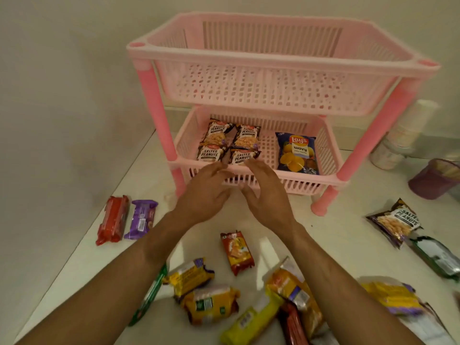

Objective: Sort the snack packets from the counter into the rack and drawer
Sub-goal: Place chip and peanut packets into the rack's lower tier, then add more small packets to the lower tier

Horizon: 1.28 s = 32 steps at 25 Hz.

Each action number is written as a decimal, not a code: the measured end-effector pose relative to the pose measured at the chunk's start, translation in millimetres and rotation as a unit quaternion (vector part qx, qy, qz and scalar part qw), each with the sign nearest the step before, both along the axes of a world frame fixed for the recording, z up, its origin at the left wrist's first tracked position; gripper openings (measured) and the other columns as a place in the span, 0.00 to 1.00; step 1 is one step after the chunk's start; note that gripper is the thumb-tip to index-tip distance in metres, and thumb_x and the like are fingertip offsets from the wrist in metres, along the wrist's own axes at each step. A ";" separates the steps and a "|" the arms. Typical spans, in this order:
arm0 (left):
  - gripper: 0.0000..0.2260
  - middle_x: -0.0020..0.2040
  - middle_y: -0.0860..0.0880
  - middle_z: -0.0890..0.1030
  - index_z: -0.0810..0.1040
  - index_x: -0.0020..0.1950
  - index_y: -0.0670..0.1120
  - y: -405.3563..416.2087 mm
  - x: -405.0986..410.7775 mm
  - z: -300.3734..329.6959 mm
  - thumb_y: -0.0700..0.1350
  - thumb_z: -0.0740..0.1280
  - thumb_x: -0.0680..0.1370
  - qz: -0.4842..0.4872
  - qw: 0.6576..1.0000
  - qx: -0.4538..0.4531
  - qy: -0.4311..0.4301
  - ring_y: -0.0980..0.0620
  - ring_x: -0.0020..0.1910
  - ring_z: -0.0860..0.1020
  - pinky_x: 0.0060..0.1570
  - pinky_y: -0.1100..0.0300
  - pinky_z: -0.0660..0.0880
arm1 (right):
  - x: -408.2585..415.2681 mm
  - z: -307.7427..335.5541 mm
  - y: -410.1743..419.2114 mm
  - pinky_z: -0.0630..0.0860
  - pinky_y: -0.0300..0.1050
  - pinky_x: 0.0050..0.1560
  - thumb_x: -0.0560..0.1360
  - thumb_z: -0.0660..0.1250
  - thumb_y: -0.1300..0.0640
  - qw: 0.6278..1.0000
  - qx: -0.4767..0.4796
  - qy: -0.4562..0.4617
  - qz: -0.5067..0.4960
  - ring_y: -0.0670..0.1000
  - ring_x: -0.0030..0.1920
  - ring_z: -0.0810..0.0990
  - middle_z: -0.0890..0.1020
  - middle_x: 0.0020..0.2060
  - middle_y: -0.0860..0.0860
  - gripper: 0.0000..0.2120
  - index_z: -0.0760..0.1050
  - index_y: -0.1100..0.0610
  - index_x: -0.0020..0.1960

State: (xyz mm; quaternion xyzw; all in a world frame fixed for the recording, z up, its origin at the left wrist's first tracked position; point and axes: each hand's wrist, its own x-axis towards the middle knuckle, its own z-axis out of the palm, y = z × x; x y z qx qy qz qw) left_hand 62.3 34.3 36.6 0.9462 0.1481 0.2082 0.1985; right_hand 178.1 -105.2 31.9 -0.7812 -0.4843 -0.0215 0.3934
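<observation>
Both hands empty, fingers loosely spread, palms turned toward each other. Left hand (207,192) and right hand (267,195) hover side by side at the front rim of the pink rack's (159,115) lower tray (308,184).

Just beyond the fingertips: four salted-peanut packets (227,145) in a two-by-two block, left half of the lower tray. Right of the right hand, same tray: one Lay's wavy chips bag (297,153). Upper tray (273,58) looks empty. No drawer visible.

Judged step: peanut block set down, next packet not yet chosen.

Remaining on the white counter (82,260):
- one more salted-peanut packet (395,221), far right of the right hand, with a dark green packet (438,256) nearer the wearer beside it;
- red packet (113,220) and purple packet (142,219), left of the left hand;
- red-orange biscuit packet (237,252) below the wrists;
- yellow and orange packets (206,292) heaped under both forearms.

Handling notes:
- The stray peanut packet belongs with its block; take it with the right hand and lay it flat beside or on top of them.
- Lift hands clear of the tray rim before turning, or the block may get nudged.
- Foil wrappers look slippery; pinch at the crimped ends.
- Paper cup stacks (408,130) and a purple bin (435,179) stand right of the rack: keep the reach low and short.
</observation>
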 end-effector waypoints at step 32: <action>0.14 0.58 0.44 0.78 0.78 0.58 0.44 -3.4 -93.5 -47.7 0.49 0.69 0.76 0.266 0.963 -0.032 -0.010 0.46 0.57 0.75 0.55 0.54 0.71 | -34.9 -59.0 -59.2 0.81 0.51 0.48 0.72 0.74 0.57 0.857 -0.062 0.512 -0.014 0.54 0.47 0.85 0.85 0.48 0.55 0.11 0.76 0.52 0.52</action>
